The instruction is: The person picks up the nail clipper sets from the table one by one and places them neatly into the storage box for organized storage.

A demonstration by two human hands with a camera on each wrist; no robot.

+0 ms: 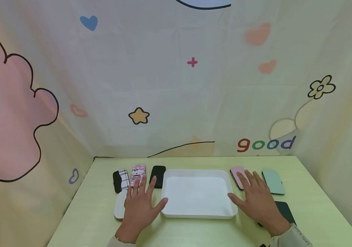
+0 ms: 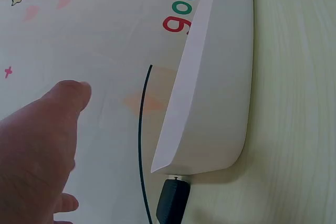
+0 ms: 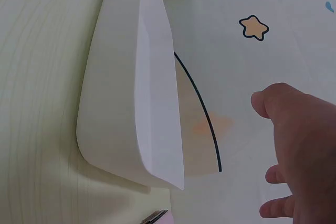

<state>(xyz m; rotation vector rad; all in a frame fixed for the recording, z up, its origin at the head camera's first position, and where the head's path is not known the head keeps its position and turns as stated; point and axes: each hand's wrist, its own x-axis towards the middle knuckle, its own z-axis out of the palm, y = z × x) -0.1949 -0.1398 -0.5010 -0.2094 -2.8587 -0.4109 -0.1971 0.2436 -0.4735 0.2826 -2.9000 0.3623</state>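
A shallow white tray (image 1: pixel 198 194) lies between the two hands, and its inside is bare. At its left side my left hand (image 1: pixel 141 207) is spread with straight fingers, holding nothing; its thumb overlaps the tray's left rim in the head view. My right hand (image 1: pixel 258 205) is likewise spread and holds nothing, its thumb by the right rim. Both wrist views show the thumbs raised above the tray's height. Near the left fingertips are a pink cartoon phone case (image 1: pixel 138 171) and a black one (image 1: pixel 158 176). The right fingers partly cover a pink phone case (image 1: pixel 236 174).
Farther left lie a black-and-plaid phone case (image 1: pixel 121 180) and a white one (image 1: pixel 119 207), partly behind the left hand. On the right are a mint green case (image 1: pixel 273 182) and a dark one (image 1: pixel 285 212) partly under the right forearm. A printed curtain (image 1: pixel 169 85) hangs behind the table.
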